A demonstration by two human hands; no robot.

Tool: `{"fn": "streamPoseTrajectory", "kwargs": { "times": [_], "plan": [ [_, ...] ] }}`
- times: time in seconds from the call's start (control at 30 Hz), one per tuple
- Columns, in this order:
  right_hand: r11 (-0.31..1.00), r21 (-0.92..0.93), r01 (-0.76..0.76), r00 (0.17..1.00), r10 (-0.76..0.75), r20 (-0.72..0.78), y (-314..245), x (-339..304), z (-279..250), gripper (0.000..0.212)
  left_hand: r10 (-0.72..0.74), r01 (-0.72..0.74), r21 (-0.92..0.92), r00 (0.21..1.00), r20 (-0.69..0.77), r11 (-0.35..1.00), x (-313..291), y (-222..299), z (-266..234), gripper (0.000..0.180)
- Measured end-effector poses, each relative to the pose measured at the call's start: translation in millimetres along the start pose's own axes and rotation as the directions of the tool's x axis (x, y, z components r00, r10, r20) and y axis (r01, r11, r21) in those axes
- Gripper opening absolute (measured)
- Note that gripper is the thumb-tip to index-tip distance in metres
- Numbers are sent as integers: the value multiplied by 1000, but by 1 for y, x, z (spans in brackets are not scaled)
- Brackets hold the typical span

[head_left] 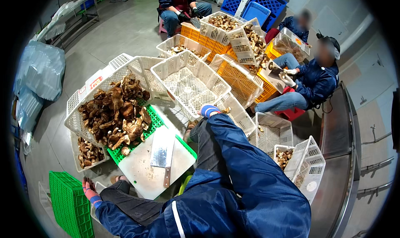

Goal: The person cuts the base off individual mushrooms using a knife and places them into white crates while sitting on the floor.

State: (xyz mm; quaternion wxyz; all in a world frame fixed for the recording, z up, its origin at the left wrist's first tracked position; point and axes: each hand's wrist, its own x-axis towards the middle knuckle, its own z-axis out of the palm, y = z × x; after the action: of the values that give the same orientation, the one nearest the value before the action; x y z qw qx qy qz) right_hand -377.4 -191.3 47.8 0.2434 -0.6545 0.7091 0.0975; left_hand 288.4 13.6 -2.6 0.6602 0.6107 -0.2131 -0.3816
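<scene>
My left hand (89, 190), in a pink and blue striped glove with dark fingertips, is held out low on the left beside a green crate (71, 202). Its fingers are stretched and hold nothing. My right hand (209, 110), in a striped glove, is over the near edge of a white basket (191, 86); its fingers are mostly hidden, and a small mushroom piece (226, 110) shows beside it. Between my knees a cleaver (161, 151) with a wooden handle lies on a white cutting board (141, 171). Brown mushrooms (118, 109) spill from a tipped white basket (85, 123) onto a green crate (155, 118) behind the board.
Another mushroom basket (89, 151) stands under the tipped one. White and orange crates (239, 82) are stacked ahead. Co-workers sit beyond: one person (318, 79) at the right handles a mushroom. A metal counter (335, 171) runs along the right; plastic sheeting (39, 71) is at the left.
</scene>
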Motion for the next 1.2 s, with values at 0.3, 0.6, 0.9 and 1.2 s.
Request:
{"fn": "streamPoseTrajectory", "kwargs": {
  "times": [0.3, 0.6, 0.9, 1.2],
  "plan": [
    [999, -51, -7, 1000, 7, -5, 8, 8, 6, 45, -26, 28, 41, 997, -66, 999, -9, 10, 15, 30],
    [997, 21, -68, 998, 69, -8, 11, 10, 9, 37, -18, 20, 43, 999, -50, 999, -3, 4, 6, 29],
    [1000, 13, -23, 999, 23, -24, 16, 11, 11, 41, -22, 23, 32, 999, -43, 999, -7, 6, 11, 29],
    [1000, 22, -3, 1000, 3, -23, 10, -1, 1, 41, -30, 33, 55, 998, -48, 998, -4, 5, 1, 30]
  ]
}}
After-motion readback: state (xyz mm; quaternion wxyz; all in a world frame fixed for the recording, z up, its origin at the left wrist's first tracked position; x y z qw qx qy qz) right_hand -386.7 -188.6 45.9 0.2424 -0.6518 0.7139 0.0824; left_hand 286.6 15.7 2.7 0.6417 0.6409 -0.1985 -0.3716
